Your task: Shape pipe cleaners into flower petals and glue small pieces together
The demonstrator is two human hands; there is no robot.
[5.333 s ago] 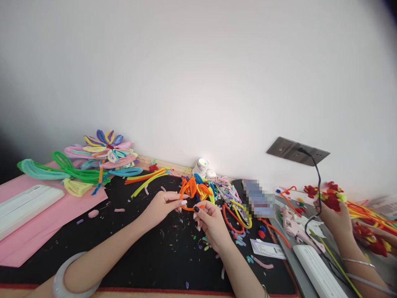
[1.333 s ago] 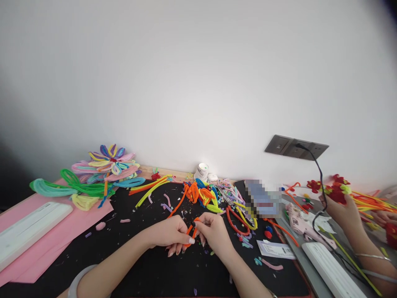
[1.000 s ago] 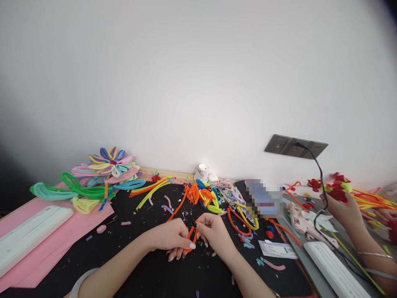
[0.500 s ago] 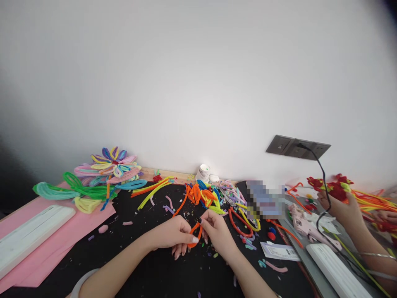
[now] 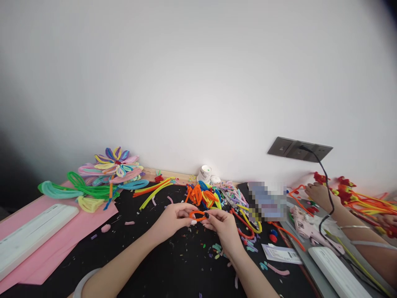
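Observation:
Between my two hands is an orange pipe cleaner point(image 5: 198, 212) bent into a narrow loop. My left hand point(image 5: 173, 221) pinches its left end, thumb in front. At the right end, my right hand point(image 5: 221, 225) grips it between thumb and fingertips. Just beyond my hands lies a bunch of folded orange pipe cleaners point(image 5: 195, 194), with blue and yellow ones point(image 5: 203, 186) beside it. A red pipe cleaner loop point(image 5: 243, 225) rests on the black mat point(image 5: 173, 269) to the right of my right hand.
At the left, a pipe cleaner flower point(image 5: 118, 163) and a white lamp bar point(image 5: 40, 236) rest on pink sheets point(image 5: 74, 236). To the right are a pink glue gun point(image 5: 305, 227), another white bar point(image 5: 335, 271) and a black cord point(image 5: 328, 194). A co-worker's hand point(image 5: 319, 196) reaches toward red pieces.
Both my hands have lifted slightly away from me with the orange loop, which now lies more sideways between them. The co-worker's hand has moved left, off the red figure.

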